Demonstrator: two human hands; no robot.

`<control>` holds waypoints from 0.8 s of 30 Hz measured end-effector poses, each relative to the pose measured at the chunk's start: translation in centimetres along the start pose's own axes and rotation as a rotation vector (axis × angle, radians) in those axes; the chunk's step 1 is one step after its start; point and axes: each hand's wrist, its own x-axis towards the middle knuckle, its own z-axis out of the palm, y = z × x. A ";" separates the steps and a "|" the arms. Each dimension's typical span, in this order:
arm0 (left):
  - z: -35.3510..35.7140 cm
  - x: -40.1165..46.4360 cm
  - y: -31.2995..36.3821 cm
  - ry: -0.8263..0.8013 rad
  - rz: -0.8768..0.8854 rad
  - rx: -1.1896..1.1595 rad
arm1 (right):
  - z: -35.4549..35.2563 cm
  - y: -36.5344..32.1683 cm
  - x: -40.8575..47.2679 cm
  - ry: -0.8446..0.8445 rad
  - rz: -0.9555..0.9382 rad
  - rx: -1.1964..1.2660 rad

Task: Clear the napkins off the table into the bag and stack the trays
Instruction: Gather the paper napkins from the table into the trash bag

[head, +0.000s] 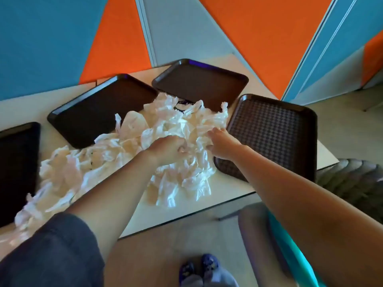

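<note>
Our left hand (167, 146) and right hand (222, 144) clutch crumpled white paper napkins (128, 154); light, soft, compressible; we bunch them centrally.

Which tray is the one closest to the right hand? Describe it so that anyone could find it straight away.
Start at the pale table and go to its right end. The tray there lies just beyond the right hand, against the heap of white napkins. Only this one shows a clear waffle-grid surface; the other trays look smooth and dark.

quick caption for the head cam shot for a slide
Both hands, left and right, gather crumpled white napkins on a table ringed by four unstacked brown trays.
</note>
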 end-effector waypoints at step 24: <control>4.8 -1.1 -0.7 -0.021 0.085 -0.235 | 4.3 -0.7 -2.4 -0.002 0.067 0.067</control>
